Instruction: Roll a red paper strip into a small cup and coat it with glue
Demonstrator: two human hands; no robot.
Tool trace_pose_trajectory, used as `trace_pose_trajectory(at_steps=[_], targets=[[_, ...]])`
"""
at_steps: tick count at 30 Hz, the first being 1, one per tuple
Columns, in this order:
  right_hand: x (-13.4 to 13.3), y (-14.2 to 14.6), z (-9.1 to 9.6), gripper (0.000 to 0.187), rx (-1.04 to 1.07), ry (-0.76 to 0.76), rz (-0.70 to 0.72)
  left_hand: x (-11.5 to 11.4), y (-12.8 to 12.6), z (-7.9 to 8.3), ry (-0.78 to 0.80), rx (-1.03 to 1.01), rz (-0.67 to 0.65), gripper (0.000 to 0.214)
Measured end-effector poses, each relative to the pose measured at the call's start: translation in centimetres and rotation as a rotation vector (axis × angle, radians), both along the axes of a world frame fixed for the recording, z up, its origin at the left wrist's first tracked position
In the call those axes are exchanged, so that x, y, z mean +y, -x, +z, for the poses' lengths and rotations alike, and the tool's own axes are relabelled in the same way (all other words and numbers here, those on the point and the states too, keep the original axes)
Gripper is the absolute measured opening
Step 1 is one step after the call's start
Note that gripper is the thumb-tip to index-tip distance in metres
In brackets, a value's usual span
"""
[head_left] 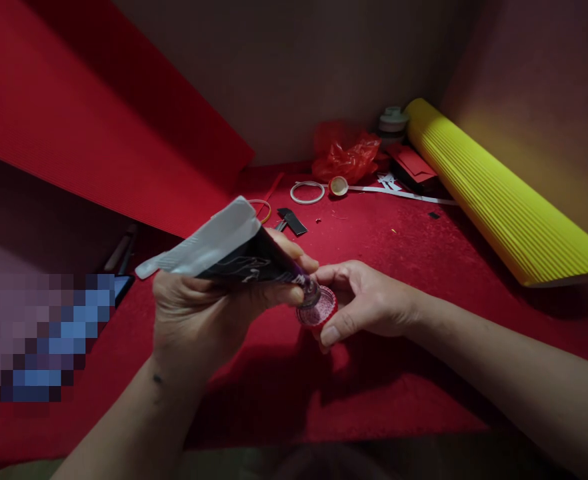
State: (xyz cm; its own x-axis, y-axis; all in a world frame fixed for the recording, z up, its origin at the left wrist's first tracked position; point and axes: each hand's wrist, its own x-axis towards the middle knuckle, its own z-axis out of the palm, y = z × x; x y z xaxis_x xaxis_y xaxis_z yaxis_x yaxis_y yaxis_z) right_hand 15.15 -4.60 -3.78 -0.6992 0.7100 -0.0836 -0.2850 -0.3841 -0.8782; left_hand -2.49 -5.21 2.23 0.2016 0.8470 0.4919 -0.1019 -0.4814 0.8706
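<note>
My left hand [199, 327] is closed around a squeeze tube [231, 257], pale at its wide end and dark with light print and some purple toward the nozzle. The tube slants down to the right. Its nozzle end is at the rim of a small round red cup [327, 311] with a ridged wall and a pinkish, speckled inside. My right hand [374, 303] pinches this cup from the right, thumb in front and fingers behind. Whether anything flows from the nozzle I cannot tell.
A red corrugated sheet [139, 127] leans at the left, and a yellow corrugated roll [504, 193] lies at the right. Behind my hands are a white ring [307, 193], another small red cup [339, 187], black scraps [293, 221], a red plastic bag [347, 152] and a bottle [393, 123].
</note>
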Motion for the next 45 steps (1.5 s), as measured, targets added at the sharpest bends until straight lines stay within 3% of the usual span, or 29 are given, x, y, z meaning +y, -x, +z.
trace_pose_trajectory(at_steps=[6, 14, 22, 31, 37, 45], targets=[[0.0, -0.2, -0.1, 0.043, -0.011, -0.012, 0.010, 0.2, 0.1, 0.1, -0.104, 0.012, 0.086, 0.019], [0.0, 0.1, 0.2, 0.039, -0.006, -0.010, 0.000, -0.3, -0.1, 0.1, -0.008, 0.026, 0.019, 0.025], [-0.1, -0.3, 0.0, 0.044, -0.010, 0.027, 0.011, 0.1, -0.3, 0.3, -0.117, -0.053, 0.157, 0.015], [0.2, 0.1, -0.1, 0.058, 0.043, 0.055, -0.071, 1.1, 0.6, 0.1, -0.060, -0.130, 0.046, 0.018], [0.3, -0.2, -0.3, 0.044, 0.177, 0.063, 0.012, 1.2, 0.6, 0.1, -0.053, -0.182, 0.016, 0.015], [0.5, -0.1, -0.5, 0.034, 0.305, 0.082, 0.004, 1.0, 0.4, -0.2, -0.047, -0.185, -0.033, 0.014]])
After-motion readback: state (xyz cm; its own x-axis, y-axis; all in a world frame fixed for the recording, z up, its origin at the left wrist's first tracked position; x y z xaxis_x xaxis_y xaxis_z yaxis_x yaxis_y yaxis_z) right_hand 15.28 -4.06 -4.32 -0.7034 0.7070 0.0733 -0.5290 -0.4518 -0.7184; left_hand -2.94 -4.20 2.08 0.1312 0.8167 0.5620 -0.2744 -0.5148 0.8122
